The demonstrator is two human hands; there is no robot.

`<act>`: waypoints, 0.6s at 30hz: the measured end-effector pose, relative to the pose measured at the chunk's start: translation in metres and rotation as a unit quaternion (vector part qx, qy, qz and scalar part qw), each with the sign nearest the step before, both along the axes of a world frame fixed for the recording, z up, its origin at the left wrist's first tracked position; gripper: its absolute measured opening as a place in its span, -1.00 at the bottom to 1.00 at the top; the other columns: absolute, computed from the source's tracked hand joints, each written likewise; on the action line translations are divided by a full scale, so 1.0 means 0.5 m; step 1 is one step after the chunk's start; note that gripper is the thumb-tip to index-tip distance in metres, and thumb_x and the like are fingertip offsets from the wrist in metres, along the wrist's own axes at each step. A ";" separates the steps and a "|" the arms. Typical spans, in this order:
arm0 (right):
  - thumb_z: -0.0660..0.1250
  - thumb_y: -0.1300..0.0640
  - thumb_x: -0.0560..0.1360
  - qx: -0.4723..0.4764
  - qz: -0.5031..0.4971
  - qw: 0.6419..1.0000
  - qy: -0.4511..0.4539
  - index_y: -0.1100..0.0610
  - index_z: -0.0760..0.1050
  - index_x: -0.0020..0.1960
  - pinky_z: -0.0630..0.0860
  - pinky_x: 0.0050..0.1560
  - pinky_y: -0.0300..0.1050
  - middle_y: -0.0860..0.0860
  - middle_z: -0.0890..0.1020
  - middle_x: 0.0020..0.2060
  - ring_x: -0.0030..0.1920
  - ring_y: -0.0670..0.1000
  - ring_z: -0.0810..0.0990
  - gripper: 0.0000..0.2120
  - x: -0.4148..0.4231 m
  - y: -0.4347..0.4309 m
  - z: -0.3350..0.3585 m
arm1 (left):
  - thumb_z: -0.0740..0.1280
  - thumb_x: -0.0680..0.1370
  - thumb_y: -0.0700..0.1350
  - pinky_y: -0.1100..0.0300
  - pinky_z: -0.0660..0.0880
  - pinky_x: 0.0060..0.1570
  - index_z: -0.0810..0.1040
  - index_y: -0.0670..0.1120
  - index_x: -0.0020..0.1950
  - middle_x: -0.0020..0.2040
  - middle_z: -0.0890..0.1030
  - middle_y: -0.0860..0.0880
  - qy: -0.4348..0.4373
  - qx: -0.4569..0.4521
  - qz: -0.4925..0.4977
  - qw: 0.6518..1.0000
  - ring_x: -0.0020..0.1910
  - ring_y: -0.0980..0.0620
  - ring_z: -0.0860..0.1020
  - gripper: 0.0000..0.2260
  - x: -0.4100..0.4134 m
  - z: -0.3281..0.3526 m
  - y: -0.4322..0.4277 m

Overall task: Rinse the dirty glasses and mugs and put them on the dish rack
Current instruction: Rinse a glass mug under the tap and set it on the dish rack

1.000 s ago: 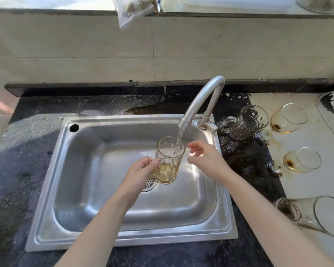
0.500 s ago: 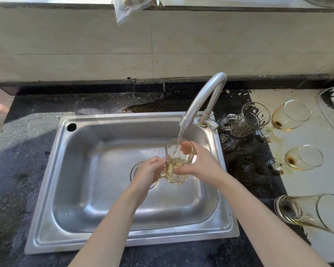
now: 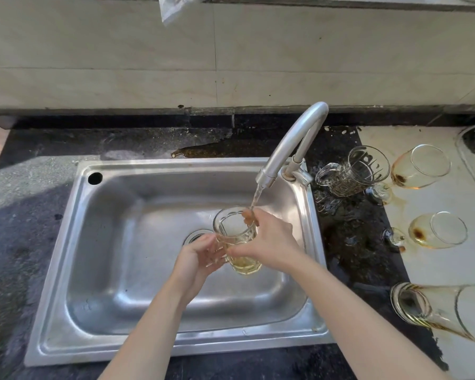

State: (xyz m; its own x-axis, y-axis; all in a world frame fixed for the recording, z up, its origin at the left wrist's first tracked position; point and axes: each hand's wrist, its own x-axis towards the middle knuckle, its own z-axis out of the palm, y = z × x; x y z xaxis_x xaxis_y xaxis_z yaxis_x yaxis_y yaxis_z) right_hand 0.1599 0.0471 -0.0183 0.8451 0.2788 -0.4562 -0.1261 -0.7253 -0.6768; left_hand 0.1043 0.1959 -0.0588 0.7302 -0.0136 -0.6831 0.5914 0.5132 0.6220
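Note:
A clear glass mug (image 3: 237, 239) with yellowish liquid at its bottom is held over the steel sink (image 3: 137, 270), just under the running tap (image 3: 291, 149). My left hand (image 3: 200, 259) grips its handle side from the left. My right hand (image 3: 269, 242) wraps the mug's right side, with fingers reaching into its mouth. Right of the sink lie a patterned glass mug (image 3: 354, 174), two stained wine glasses, one further back (image 3: 420, 167) and one nearer (image 3: 436, 230), and a tall stained glass (image 3: 444, 311), all on their sides.
Brown liquid is spilled on the dark counter (image 3: 354, 242) between the sink and the pale mat (image 3: 436, 204). A tiled wall (image 3: 231, 64) stands behind. A plastic bag (image 3: 176, 6) hangs at the top. No dish rack is in view.
My right hand moved from beside the mug onto it and pushed fingers inside. The mug shifted slightly right and tilted under the water stream.

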 end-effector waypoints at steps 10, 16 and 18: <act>0.59 -0.14 0.12 0.023 -0.007 0.999 0.033 -0.07 0.49 0.00 0.48 0.17 -0.02 -0.06 0.63 -0.02 0.05 -0.02 0.57 -0.47 0.035 -0.001 0.003 | 0.19 0.59 -0.09 0.10 0.47 -0.04 0.58 -0.09 0.05 -0.14 0.69 0.02 -0.016 0.036 -0.052 0.998 -0.10 0.04 0.63 -0.80 0.024 0.003 0.016; 0.60 -0.12 0.16 0.067 -0.027 0.995 0.063 0.07 0.55 -0.02 0.48 -0.15 -0.16 -0.11 0.58 -0.21 -0.20 -0.11 0.53 -0.51 0.051 -0.031 -0.002 | 0.20 0.60 0.01 0.24 0.54 -0.08 0.62 -0.07 0.10 -0.03 0.71 -0.03 -0.002 0.106 -0.135 0.985 -0.04 0.05 0.67 -0.75 0.048 0.021 0.008; 0.55 -0.26 0.11 0.050 -0.007 0.997 0.060 0.13 0.54 -0.07 0.51 -0.11 -0.05 0.00 0.60 -0.23 -0.20 0.00 0.57 -0.41 0.050 -0.017 -0.009 | 0.18 0.61 0.03 0.22 0.49 -0.12 0.62 -0.06 0.01 -0.16 0.70 0.00 0.013 0.124 -0.116 0.985 -0.18 0.07 0.66 -0.74 0.041 0.023 0.017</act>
State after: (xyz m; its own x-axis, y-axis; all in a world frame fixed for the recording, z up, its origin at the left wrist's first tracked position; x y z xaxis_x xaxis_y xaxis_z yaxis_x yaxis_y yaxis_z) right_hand 0.1850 0.0385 -0.0226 0.7905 0.3160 -0.5246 -0.2200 -0.6529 -0.7248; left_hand 0.1246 0.2045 -0.0473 0.7100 -0.0082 -0.7042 0.6916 0.1968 0.6950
